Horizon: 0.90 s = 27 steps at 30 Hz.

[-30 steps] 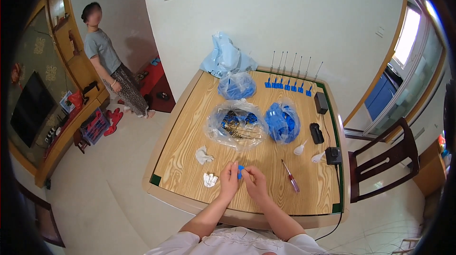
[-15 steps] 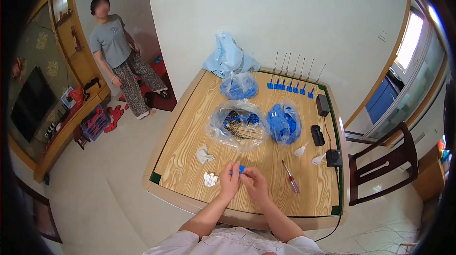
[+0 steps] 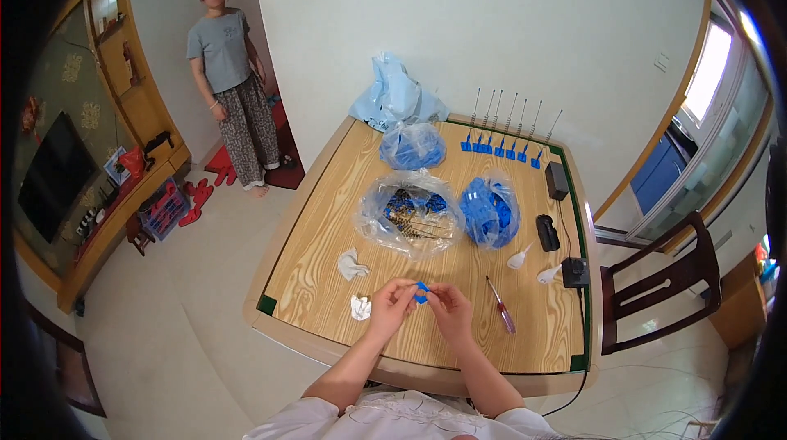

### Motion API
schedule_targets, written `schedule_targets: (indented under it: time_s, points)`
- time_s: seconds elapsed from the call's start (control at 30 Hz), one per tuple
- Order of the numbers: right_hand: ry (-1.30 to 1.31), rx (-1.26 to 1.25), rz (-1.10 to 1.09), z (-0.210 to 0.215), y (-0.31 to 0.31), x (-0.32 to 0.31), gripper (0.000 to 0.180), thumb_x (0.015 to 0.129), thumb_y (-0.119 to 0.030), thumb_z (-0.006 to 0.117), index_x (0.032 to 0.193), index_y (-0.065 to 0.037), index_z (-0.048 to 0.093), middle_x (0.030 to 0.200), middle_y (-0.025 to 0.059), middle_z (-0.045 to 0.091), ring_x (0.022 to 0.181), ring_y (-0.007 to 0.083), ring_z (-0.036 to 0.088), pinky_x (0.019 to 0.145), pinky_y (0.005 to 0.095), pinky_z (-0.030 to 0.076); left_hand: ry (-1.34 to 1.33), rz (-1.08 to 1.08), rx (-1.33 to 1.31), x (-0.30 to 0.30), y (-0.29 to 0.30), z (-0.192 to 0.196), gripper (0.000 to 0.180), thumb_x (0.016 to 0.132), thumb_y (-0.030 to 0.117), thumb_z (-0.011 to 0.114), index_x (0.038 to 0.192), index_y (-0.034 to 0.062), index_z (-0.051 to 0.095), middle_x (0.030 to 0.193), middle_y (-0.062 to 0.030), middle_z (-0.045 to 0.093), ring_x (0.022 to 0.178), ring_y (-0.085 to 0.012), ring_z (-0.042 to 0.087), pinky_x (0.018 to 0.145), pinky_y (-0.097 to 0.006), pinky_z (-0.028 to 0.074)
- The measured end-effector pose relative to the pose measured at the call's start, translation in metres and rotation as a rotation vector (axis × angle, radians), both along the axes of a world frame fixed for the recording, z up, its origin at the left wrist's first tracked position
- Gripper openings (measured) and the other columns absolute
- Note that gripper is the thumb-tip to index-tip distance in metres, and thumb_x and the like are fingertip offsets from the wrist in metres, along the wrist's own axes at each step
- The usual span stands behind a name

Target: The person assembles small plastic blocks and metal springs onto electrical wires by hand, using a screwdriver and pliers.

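Near the table's front edge, my left hand (image 3: 393, 305) pinches a small blue plastic piece (image 3: 421, 293), which has a bent, clip-like outline. My right hand (image 3: 451, 309) meets it from the other side, fingertips closed at the piece's right edge. Whether the right fingers also hold something tiny is too small to tell. Beyond my hands lies an open clear bag (image 3: 373, 231) of metal springs and blue parts. A second clear bag (image 3: 490, 212) of blue pieces stands to its right. A screwdriver (image 3: 501, 305) with a reddish handle rests right of my right hand.
Several blue pieces with upright springs (image 3: 500, 150) line the far right edge. Farther back are a tied bag (image 3: 412, 147) and a light blue bag (image 3: 393, 95). Crumpled white tissues (image 3: 352, 264) lie left; black devices (image 3: 557, 182) sit right, beside a chair (image 3: 664, 280). A person (image 3: 225, 63) stands far left.
My hands have spread slightly apart and turned, showing more of the blue piece between the fingertips. The person at the far left has shifted to the right and stands straighter.
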State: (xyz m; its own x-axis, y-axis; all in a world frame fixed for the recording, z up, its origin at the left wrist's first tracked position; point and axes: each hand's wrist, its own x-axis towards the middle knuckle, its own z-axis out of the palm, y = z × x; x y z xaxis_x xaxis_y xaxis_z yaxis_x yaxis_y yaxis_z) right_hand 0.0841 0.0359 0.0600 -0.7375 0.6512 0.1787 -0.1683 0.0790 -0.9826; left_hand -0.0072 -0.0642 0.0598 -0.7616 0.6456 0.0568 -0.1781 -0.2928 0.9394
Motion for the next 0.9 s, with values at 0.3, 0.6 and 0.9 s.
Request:
schedule_targets:
  time_s: [0.3, 0.6, 0.9]
  points:
    - [-0.023, 0.37, -0.129, 0.016, -0.003, -0.001, 0.01, 0.077, 0.0, 0.066, 0.086, -0.001, 0.061, 0.085, 0.0064, 0.062, 0.077, 0.0143, 0.059, 0.07, 0.0262, 0.047, -0.018, -0.062, 0.036, -0.012, -0.004, -0.002, 0.022, 0.086, 0.002, 0.057, 0.108, -0.0023, 0.057, 0.093, -0.0109, 0.066, 0.079, -0.0134, 0.064, 0.068, -0.023, 0.051]
    - [0.088, 0.636, -0.22, 0.018, -0.003, -0.001, 0.015, 0.071, 0.003, 0.069, 0.084, -0.005, 0.063, 0.084, 0.0095, 0.059, 0.077, 0.0225, 0.059, 0.065, 0.0291, 0.047, 0.011, -0.039, 0.045, -0.005, -0.002, 0.005, 0.041, 0.083, -0.006, 0.057, 0.123, -0.0016, 0.05, 0.113, -0.0153, 0.06, 0.098, -0.0166, 0.06, 0.085, -0.026, 0.049]
    - [0.107, 0.665, -0.207, 0.019, -0.003, -0.007, 0.021, 0.071, 0.002, 0.069, 0.089, -0.005, 0.063, 0.087, 0.0094, 0.059, 0.078, 0.0225, 0.059, 0.066, 0.0289, 0.047, 0.142, 0.012, 0.065, -0.015, -0.005, 0.003, 0.028, 0.08, -0.004, 0.061, 0.108, -0.0013, 0.061, 0.104, -0.0098, 0.064, 0.093, -0.0129, 0.06, 0.08, -0.024, 0.048]
